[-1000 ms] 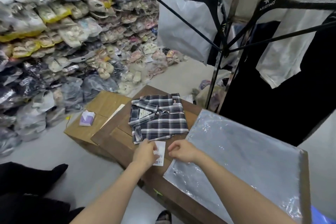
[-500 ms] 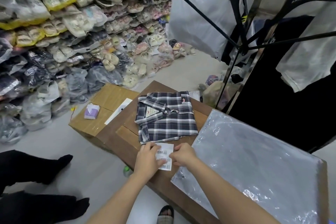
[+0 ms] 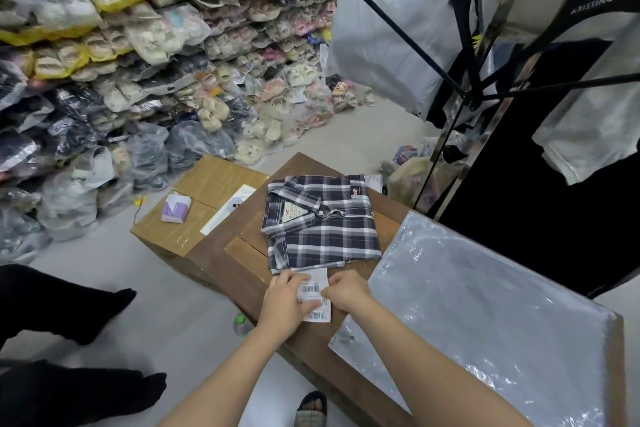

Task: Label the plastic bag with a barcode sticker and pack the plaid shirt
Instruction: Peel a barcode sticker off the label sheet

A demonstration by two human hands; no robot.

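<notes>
Barcode sticker sheet on brown worktop, just below folded plaid shirt, several barcodes visible. Left hand fingers pinched on sheet's left side; right hand fingers closed on its right edge. Plaid shirt flat, collar toward left, label showing. Clear plastic bag flat on worktop right of hands, apart from shirt. Cardboard box left of worktop, purple tissue pack on top. Bagged goods piled beyond.
</notes>
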